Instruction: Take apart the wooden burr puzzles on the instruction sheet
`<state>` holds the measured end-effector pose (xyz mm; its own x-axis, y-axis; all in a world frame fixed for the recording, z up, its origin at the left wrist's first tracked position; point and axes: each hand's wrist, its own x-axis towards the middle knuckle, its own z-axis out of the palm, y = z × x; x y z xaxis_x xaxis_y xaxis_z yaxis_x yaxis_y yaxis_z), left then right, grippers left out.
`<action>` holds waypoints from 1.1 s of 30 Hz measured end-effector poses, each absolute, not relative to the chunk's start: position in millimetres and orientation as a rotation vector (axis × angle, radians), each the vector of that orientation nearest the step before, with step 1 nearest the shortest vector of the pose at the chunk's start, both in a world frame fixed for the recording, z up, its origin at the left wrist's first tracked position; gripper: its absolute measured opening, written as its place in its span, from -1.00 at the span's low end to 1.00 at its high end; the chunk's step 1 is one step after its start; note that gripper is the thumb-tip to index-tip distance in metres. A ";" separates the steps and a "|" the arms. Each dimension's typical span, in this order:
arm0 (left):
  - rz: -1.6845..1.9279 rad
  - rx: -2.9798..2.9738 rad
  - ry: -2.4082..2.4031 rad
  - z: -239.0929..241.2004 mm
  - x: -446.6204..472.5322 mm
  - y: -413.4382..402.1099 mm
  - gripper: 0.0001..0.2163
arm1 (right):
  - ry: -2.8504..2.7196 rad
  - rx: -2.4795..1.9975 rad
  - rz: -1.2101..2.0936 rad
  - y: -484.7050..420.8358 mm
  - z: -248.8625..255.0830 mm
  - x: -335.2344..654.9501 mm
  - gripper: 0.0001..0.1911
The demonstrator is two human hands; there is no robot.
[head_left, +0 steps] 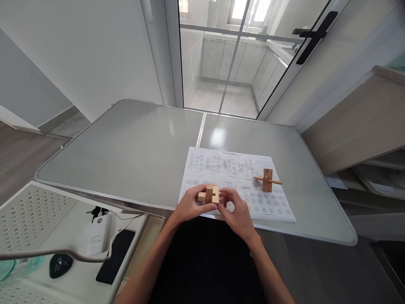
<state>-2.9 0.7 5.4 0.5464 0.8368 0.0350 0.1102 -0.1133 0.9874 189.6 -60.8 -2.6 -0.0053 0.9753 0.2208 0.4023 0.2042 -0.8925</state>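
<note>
Both my hands meet over the near edge of the grey table (126,147), holding a small wooden block puzzle (209,194) between them. My left hand (189,205) grips its left side with curled fingers. My right hand (236,211) pinches its right side. The puzzle hovers over a printed instruction sheet (228,166). A second wooden piece (267,180), a flat block with a thin stick through it, lies on the sheet to the right, apart from my hands.
A white perforated side shelf (38,207) at lower left carries a white power bank (96,234), a black phone (115,261) and a black round device (60,264). A glass sliding door (230,63) stands behind the table. Wooden shelving (357,126) rises on the right.
</note>
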 end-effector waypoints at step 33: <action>0.818 1.393 0.938 -7.8 5.1 -0.7 -0.62 | -1.514 -1.349 0.592 -57.0 -1.5 179.3 -0.86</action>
